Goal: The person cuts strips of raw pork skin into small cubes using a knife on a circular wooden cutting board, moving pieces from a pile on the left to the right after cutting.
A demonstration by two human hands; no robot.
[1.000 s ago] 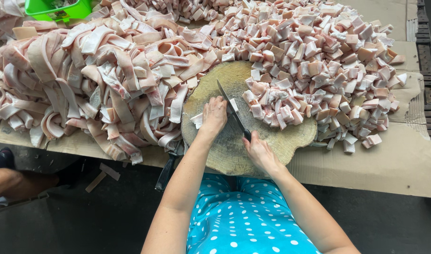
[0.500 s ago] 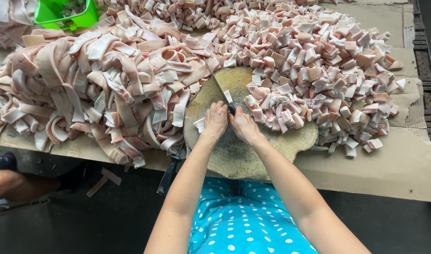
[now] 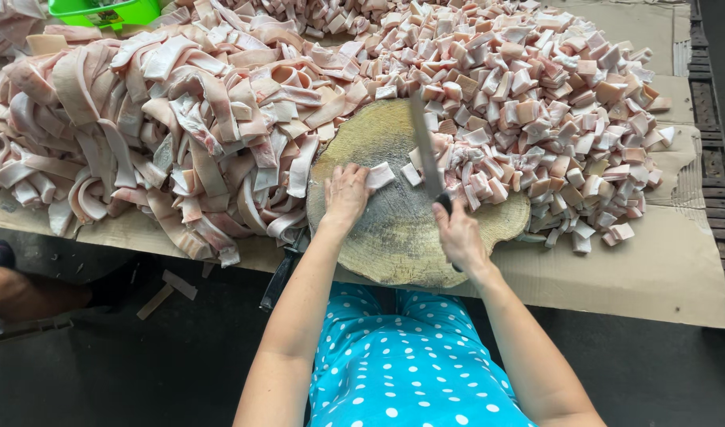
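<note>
Cardboard-covered tabletop, round wooden block at centre. Right hand, fingers clamped on knife, blade raised. Left hand, fingers apparently pressing a pork-skin piece. Cut squares heaped right; uncut strips, a comparable heap, wait left.

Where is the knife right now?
In the head view, the knife is in the right hand, its blade raised over the round wooden chopping block, beside the heap of cut meat pieces on the right.
</note>
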